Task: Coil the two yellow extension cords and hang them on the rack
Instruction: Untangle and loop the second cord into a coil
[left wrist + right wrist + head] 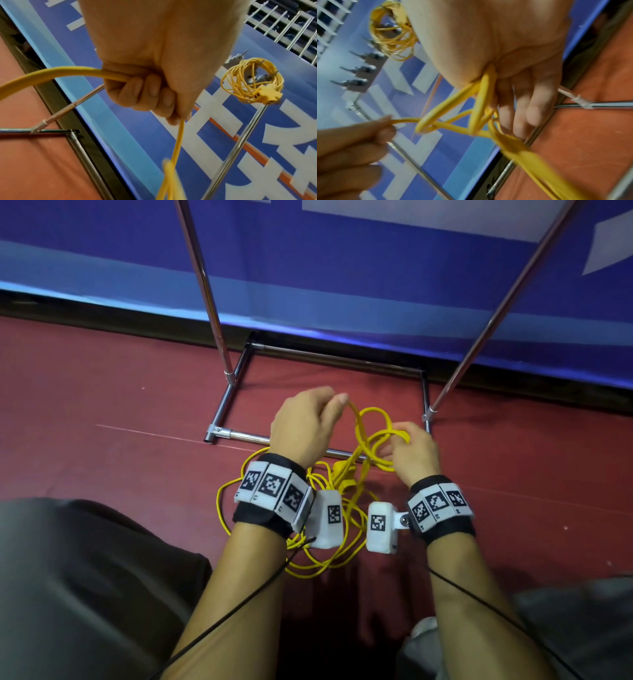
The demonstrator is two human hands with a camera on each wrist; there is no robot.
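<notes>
2 hands worked 1 loose cord (pixel 329 542) heaped on the red floor (pixel 102 419) near the rack's front rail. The right hand (pixel 416 451) pinched several gathered loops, likely to keep the coil from springing apart; the left hand (pixel 305 424) closed round a single strand, probably feeding slack. Farther off, the finished cord (pixel 252 81) hung on the rack (pixel 240 140). Wrist cameras hid part of the heap; motion blurred the cord's lower strands.
</notes>
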